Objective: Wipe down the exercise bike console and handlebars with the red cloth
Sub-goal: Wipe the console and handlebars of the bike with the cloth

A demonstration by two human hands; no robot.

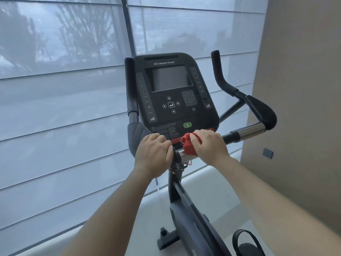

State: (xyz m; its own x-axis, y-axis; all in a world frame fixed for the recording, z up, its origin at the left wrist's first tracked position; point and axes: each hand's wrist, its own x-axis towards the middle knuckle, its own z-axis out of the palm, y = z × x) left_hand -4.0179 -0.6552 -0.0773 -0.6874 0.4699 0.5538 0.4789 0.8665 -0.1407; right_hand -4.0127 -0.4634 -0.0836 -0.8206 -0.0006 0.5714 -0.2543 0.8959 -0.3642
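The black exercise bike console (171, 93) stands straight ahead, its screen dark and a green button near its lower edge. Below it runs the horizontal handlebar (249, 130) with chrome sections and black grips. My right hand (208, 147) wraps the red cloth (187, 145) around the bar's chrome part just right of the centre stem. My left hand (154, 154) grips the bar on the left of the stem, fingers curled over it. The bar under both hands is hidden.
Two upright black handle horns rise beside the console, one at its left (131, 85) and one at its right (217, 71). A shaded window (64, 89) fills the background. A beige wall (299, 89) stands close on the right. The bike frame (190, 218) and a pedal strap (245, 241) are below.
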